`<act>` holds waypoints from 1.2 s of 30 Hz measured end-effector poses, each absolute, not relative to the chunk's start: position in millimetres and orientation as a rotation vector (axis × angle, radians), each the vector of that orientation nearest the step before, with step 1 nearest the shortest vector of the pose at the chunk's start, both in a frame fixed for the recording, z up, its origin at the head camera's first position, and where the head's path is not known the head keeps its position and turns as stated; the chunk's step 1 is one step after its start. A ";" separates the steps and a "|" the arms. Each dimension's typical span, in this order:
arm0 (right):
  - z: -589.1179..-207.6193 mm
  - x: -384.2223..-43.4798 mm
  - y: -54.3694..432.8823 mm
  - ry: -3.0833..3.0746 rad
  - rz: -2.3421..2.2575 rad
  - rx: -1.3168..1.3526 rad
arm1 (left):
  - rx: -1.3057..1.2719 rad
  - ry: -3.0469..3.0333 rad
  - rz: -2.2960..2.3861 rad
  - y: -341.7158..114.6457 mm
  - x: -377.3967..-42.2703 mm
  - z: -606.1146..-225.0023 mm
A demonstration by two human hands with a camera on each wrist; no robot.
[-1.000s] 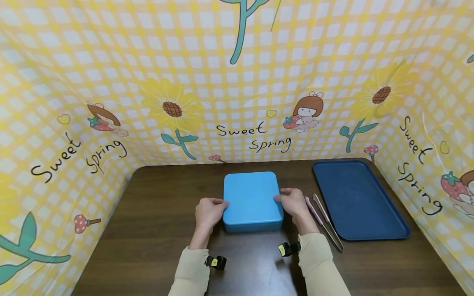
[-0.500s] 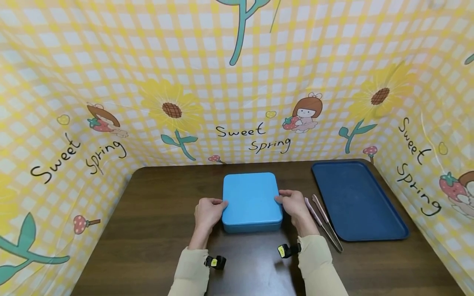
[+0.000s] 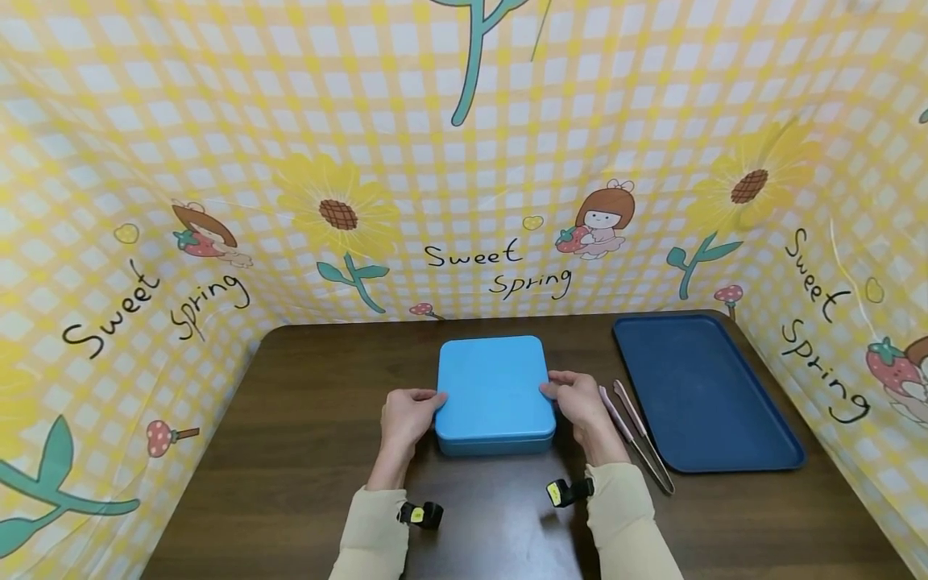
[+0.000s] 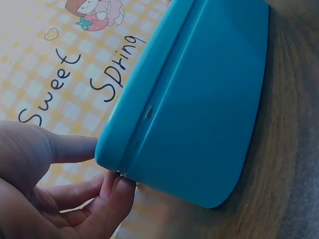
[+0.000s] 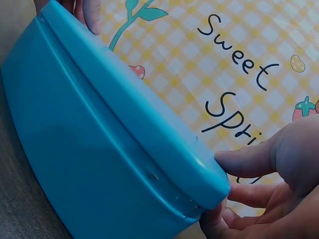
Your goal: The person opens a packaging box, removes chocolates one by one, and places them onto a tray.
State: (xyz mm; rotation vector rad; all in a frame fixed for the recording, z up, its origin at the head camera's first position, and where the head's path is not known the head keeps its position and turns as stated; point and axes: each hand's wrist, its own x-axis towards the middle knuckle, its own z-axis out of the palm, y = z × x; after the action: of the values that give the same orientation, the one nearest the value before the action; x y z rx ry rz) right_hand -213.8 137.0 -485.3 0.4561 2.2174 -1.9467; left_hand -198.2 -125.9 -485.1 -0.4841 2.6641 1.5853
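A blue lidded box (image 3: pixel 495 391) sits on the dark wooden table, its lid on top. My left hand (image 3: pixel 408 416) grips the lid's left edge, thumb on top and curled fingers below the rim. On the opposite side my right hand (image 3: pixel 577 400) pinches the lid's right edge in the same way. In the left wrist view the lid (image 4: pixel 134 99) meets the box body along a narrow groove, with the left fingertips (image 4: pixel 122 191) at that seam. The right wrist view shows the right thumb (image 5: pixel 244 160) against the lid's upper edge. What the box contains is hidden.
Right of the right hand lie metal tongs with pinkish handles (image 3: pixel 638 439), close to the forearm. Beyond them is a dark blue tray (image 3: pixel 710 395). A yellow checked cloth (image 3: pixel 464 161) hangs around the back and sides of the wooden table (image 3: pixel 290 451).
Hardly anything differs. Both hands keep hold of the lid's sides, the box stays in place, and the view shifts very slightly.
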 end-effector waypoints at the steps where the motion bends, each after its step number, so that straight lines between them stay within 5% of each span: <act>1: -485.3 -213.5 137.4 2.222 -1.946 0.450 | -0.495 2.636 1.609 -125.8 -197.9 -485.3; 36: -469.4 -213.6 144.2 2.159 -2.077 0.358 | -0.451 2.247 2.047 -138.2 -205.2 -471.6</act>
State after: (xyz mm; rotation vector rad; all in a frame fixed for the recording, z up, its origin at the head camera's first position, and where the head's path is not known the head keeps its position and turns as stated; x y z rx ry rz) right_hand -213.6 144.2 -469.4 0.3584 2.1588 -2.0773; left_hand -205.2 -138.2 -471.6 -0.4505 2.2466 2.0468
